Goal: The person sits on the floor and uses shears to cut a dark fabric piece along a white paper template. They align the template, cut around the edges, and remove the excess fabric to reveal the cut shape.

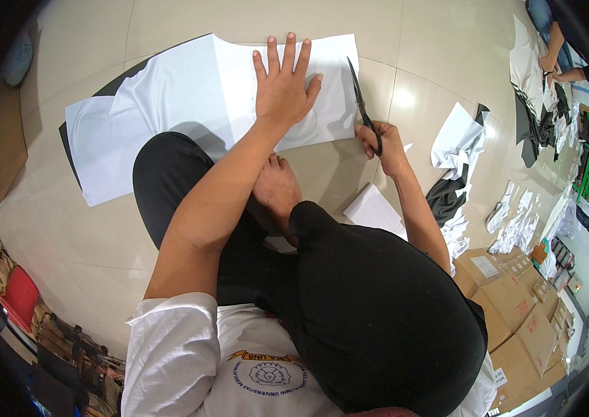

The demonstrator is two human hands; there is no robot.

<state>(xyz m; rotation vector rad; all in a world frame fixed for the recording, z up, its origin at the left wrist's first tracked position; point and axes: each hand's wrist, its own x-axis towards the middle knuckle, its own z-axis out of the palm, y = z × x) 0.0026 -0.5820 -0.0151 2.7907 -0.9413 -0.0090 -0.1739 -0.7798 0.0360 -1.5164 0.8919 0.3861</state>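
Observation:
White cloth lies spread on the tiled floor, with a layer of black cloth showing beneath its left and far edges. My left hand rests flat on it, fingers spread. At the cloth's right edge, my right hand grips the handles of black scissors. Their blades point away from me, the tip over the cloth near its far right corner. Whether the blades are cutting into it I cannot tell. My bare foot is just below the cloth's near edge.
A folded white piece lies near my right forearm. White and black scraps are scattered rightward. Cardboard boxes stand at lower right. Another person's hands touch cloth at the far right. A red object sits among items at lower left.

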